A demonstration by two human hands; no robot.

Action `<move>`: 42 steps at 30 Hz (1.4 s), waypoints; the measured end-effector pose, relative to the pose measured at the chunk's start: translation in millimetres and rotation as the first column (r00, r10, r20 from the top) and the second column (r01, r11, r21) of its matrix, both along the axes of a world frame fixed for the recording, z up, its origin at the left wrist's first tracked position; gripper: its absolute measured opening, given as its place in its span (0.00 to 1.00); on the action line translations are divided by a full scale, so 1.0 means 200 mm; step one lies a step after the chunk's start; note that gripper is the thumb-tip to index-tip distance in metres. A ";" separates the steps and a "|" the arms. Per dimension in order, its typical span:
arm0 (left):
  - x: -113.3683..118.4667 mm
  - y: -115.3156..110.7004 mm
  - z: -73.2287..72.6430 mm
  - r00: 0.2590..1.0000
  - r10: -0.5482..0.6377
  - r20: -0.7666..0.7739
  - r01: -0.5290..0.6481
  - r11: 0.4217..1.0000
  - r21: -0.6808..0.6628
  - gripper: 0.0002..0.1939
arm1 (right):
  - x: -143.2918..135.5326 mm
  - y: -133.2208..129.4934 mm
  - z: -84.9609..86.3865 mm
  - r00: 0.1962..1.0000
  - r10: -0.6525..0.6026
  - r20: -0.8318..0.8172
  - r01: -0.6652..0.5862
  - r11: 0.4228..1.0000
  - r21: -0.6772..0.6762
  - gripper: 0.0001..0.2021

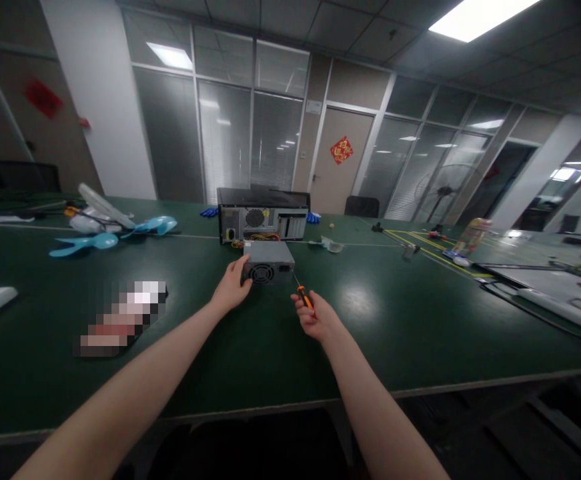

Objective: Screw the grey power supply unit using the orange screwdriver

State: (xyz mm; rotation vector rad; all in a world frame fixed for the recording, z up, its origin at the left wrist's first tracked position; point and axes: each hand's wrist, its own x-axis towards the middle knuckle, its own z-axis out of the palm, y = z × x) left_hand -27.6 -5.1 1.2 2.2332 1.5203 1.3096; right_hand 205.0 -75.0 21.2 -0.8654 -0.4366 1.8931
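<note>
A grey metal power supply (270, 253) stands on the green table (190, 380), its round fan grille and socket facing me. My left hand (231, 287) grips its left front corner, fingers along the side and thumb at the front. In my right hand (314, 316) is an orange and black screwdriver (305, 296), whose thin shaft points up and left to the power supply's right front corner. Whether the tip touches it is too small to tell. Directly behind lies a black computer case (264, 215), with coloured wires between it and the power supply.
Light blue plastic blades (87, 244) and a white appliance part lie at the left, nearer me a blurred-out flat object (123, 320). Right of the case is a small translucent piece (331, 245). A bottle (473, 237), cables and a white panel are far right.
</note>
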 end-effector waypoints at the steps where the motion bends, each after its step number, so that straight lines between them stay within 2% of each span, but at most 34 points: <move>1: 0.00 0.00 0.00 1.000 0.001 0.002 -0.001 1.000 0.000 0.33 | 0.01 0.00 0.01 0.996 0.042 -0.076 -0.044 0.999 -0.028 0.18; 4: 0.00 0.00 0.00 1.000 0.003 0.005 -0.003 1.000 -0.004 0.33 | 0.03 0.00 0.02 0.976 0.101 -0.195 -0.113 0.992 -0.053 0.14; 7: 0.01 -0.01 0.01 1.000 0.000 0.006 0.000 1.000 -0.009 0.33 | 0.02 -0.01 0.03 0.974 0.076 -0.213 -0.093 0.993 -0.069 0.09; 11: 0.01 -0.01 0.01 1.000 0.000 0.004 0.000 1.000 -0.012 0.33 | 0.01 0.00 0.02 0.995 -0.067 -0.079 0.063 0.997 -0.053 0.08; 16: 0.01 0.00 0.01 1.000 -0.006 -0.009 0.006 1.000 0.005 0.33 | -0.02 0.02 -0.01 0.958 -0.253 0.134 0.245 0.967 0.076 0.04; 19: 0.00 0.00 0.00 1.000 -0.001 -0.017 0.001 1.000 0.005 0.33 | -0.02 0.02 -0.01 0.954 -0.262 0.144 0.251 0.964 0.086 0.06; 22: 0.01 0.00 0.00 1.000 0.004 -0.020 -0.004 1.000 -0.004 0.33 | -0.02 0.01 0.00 0.967 -0.210 0.144 0.200 0.977 0.077 0.13; 25: 0.01 0.00 0.01 1.000 0.004 -0.018 -0.005 1.000 -0.014 0.33 | -0.03 0.01 -0.01 0.933 -0.244 0.264 0.214 0.967 0.137 0.12; 27: 0.01 0.00 0.01 1.000 0.003 -0.015 -0.003 1.000 -0.017 0.33 | -0.04 0.01 -0.02 0.848 -0.315 0.427 0.232 0.944 0.236 0.08; 28: 0.01 0.00 0.01 1.000 0.002 -0.015 -0.002 1.000 -0.019 0.33 | -0.04 0.01 -0.03 0.772 -0.368 0.519 0.238 0.923 0.302 0.07; 29: 0.01 0.00 0.01 1.000 0.001 -0.014 -0.001 1.000 -0.020 0.33 | -0.04 0.01 -0.04 0.665 -0.436 0.607 0.237 0.893 0.382 0.07; 31: 0.01 0.00 0.01 1.000 0.003 -0.013 -0.003 1.000 -0.024 0.33 | -0.03 0.00 -0.05 0.378 -0.590 0.713 0.197 0.804 0.561 0.07; 33: 0.01 0.00 0.01 1.000 0.005 -0.012 -0.005 1.000 -0.027 0.33 | -0.02 0.00 -0.05 0.115 -0.710 0.695 0.097 0.704 0.704 0.07; 34: 0.01 0.00 0.01 1.000 0.004 -0.011 -0.004 1.000 -0.028 0.33 | -0.02 0.00 -0.05 0.035 -0.743 0.668 0.046 0.669 0.742 0.07; 35: 0.01 -0.01 0.01 1.000 0.003 -0.010 -0.003 1.000 -0.028 0.33 | -0.01 0.00 -0.05 -0.012 -0.763 0.646 0.008 0.646 0.763 0.07; 37: 0.00 -0.01 0.01 1.000 0.000 -0.009 0.000 1.000 -0.029 0.33 | -0.01 -0.01 -0.05 -0.049 -0.779 0.625 -0.028 0.626 0.779 0.09; 42: 0.00 0.00 0.01 1.000 -0.006 -0.007 0.006 1.000 -0.022 0.33 | -0.03 -0.01 -0.04 -0.105 -0.780 0.617 -0.002 0.621 0.784 0.10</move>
